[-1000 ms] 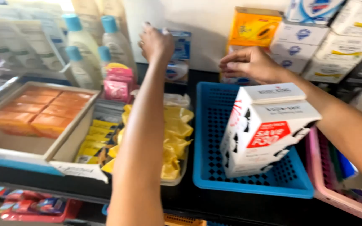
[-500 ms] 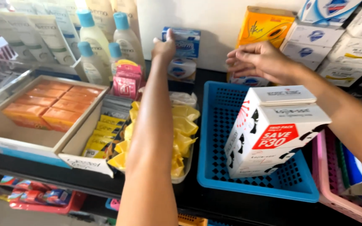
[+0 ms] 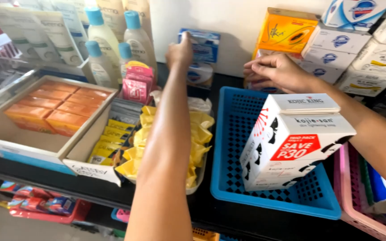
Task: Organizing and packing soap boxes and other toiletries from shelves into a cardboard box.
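two hands reach to the back: our left hand [image 3: 179, 52] grasps the stacked blue soap boxes [image 3: 203, 56], our right hand [image 3: 275, 71] rests curled on white boxes [image 3: 264, 82], grip unclear. a careless pull could topple the stack.

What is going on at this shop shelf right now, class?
A person is reaching over a stocked shelf with both bare hands. The left hand is stretched to the back, its fingers on a stack of blue-and-white boxes against the wall. The right hand rests on boxes just behind the blue basket, below an orange carton. A stack of white boxes stands in that basket. Yellow packets lie in a tray under the left arm.
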